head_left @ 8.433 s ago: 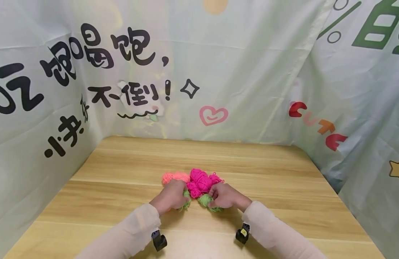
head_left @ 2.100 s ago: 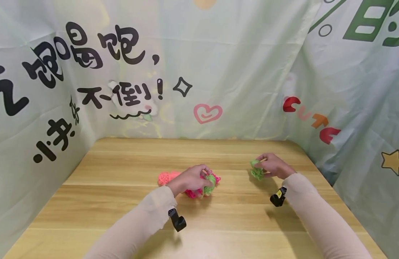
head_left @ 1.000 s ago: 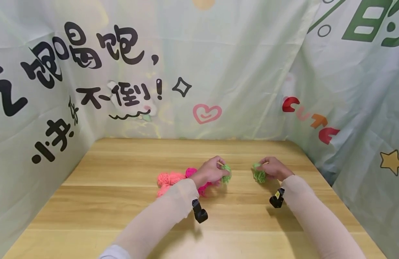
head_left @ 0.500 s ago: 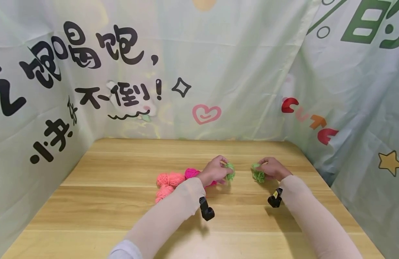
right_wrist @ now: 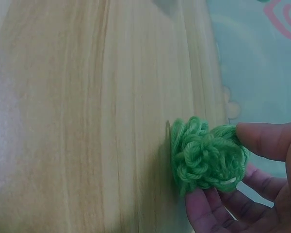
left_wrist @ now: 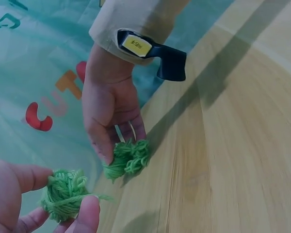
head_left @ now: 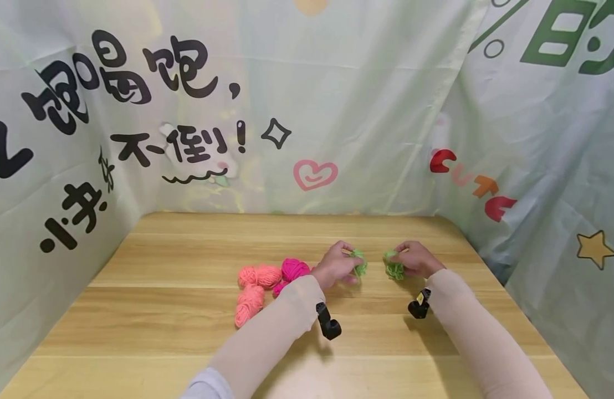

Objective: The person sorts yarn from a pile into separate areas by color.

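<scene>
My left hand (head_left: 336, 265) pinches a small green ball of yarn (head_left: 359, 263) between thumb and fingers. The left wrist view shows that yarn ball (left_wrist: 65, 194) close up, a loose strand trailing from it. A short gap to the right, my right hand (head_left: 418, 259) holds a second green yarn ball (head_left: 395, 270), low over the far right part of the table. In the right wrist view this ball (right_wrist: 208, 155) looks loopy and loosely wound, with the thumb at one side and fingertips beneath.
Two coral yarn skeins (head_left: 249, 305) lie left of centre on the wooden table (head_left: 152, 327). Magenta yarn (head_left: 294, 269) rests beside them, partly hidden by my left forearm. Printed fabric (head_left: 377, 138) hangs behind and along both sides.
Both hands were at the yarn pile at first. My right hand has carried its green ball right; my left hand followed with the other, passing over the magenta yarn, and now nears it.
</scene>
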Motion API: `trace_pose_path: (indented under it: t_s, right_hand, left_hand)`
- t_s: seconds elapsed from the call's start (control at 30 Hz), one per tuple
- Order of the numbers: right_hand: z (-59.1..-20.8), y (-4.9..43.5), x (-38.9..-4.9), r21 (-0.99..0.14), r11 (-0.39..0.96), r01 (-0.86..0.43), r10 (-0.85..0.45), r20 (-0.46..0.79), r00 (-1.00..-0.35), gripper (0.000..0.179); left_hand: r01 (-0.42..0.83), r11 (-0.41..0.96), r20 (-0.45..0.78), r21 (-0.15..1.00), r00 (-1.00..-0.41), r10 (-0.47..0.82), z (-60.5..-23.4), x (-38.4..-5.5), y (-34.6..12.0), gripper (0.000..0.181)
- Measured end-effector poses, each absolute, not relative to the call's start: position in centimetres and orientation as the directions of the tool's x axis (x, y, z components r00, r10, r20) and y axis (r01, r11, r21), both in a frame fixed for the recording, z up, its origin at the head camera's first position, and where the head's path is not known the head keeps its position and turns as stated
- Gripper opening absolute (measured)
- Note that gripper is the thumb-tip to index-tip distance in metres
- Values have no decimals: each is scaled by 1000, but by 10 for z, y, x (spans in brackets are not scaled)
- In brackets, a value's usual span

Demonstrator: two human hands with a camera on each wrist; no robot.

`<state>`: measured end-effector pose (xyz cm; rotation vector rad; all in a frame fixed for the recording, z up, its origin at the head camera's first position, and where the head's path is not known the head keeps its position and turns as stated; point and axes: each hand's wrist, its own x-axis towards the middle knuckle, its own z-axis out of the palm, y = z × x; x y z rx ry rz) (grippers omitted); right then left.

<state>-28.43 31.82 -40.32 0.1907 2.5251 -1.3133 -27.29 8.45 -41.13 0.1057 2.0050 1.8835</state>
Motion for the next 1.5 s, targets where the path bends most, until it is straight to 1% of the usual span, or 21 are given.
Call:
trace_pose_path:
  t_s: [0.1,0.23,0.47,0.8,1.03,1.17,1.37,1.5]
  right_hand:
    - [-405,317,-284,-790,559,250,-17,-312,-950,43]
    - [-406,317,-284,-785,572,239,-22,-306,-952,44]
    - [-406,317,-285,-765,600,233,-1,-292,-957,39]
    - [-407,317,-286,-755,610,239,8,-297,-955,35]
    - [-405,318,-286,-748,613,255,7,-317,-948,37]
    - [-404,319,-287,-751,608,257,7,-320,-948,38]
    - [-405,318,-288,-751,605,263,9,-324,-946,39]
    - [-405,318,-289,-757,599,261,17,-314,-949,38]
  left_hand:
    - [-224,58,-231,973,-921,313,-414,-274,88,32]
    - [-246,10,-237,969,-917,323,-418,-276,92,32]
    - [-280,-25,-259,960,-916,306,-422,-278,100,31]
    - [-378,-86,-340,922,-896,286,-430,-287,112,32]
    - [-367,-62,-336,928,-897,287,-427,-287,120,35]
    - [-362,-39,-343,931,-908,242,-427,-285,126,32]
    - [-349,-36,-338,936,-924,178,-424,-282,138,33]
    - [-360,-81,-338,929,-918,209,-426,-282,143,31]
